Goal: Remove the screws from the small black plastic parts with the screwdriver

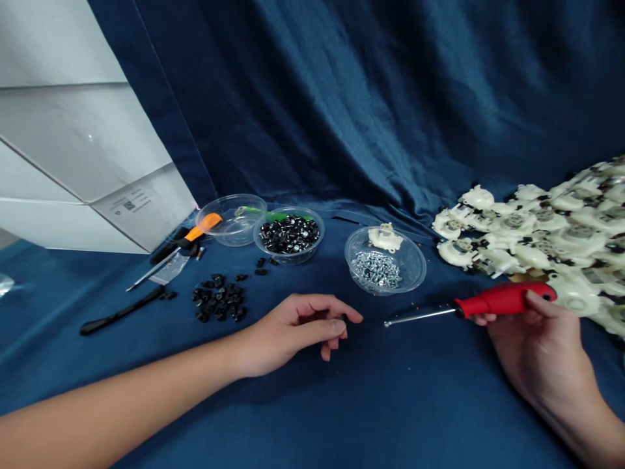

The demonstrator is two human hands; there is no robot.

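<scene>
My left hand [297,329] rests on the blue cloth with its fingers curled; the thumb and fingertips pinch a tiny dark piece [344,318] that I cannot name. My right hand [541,342] grips the red handle of a screwdriver [502,299], whose metal shaft points left toward the left hand. Just beyond the two hands stands a clear bowl of small silver screws [377,268] with one white plastic part [385,238] lying in it.
A clear bowl of black parts [289,234] and an empty-looking clear bowl [234,218] stand at the back left. Loose black parts [219,305], an orange-handled tool [193,236] and a black strip [120,316] lie left. White plastic assemblies [541,238] are heaped right. A white box [78,130] stands far left.
</scene>
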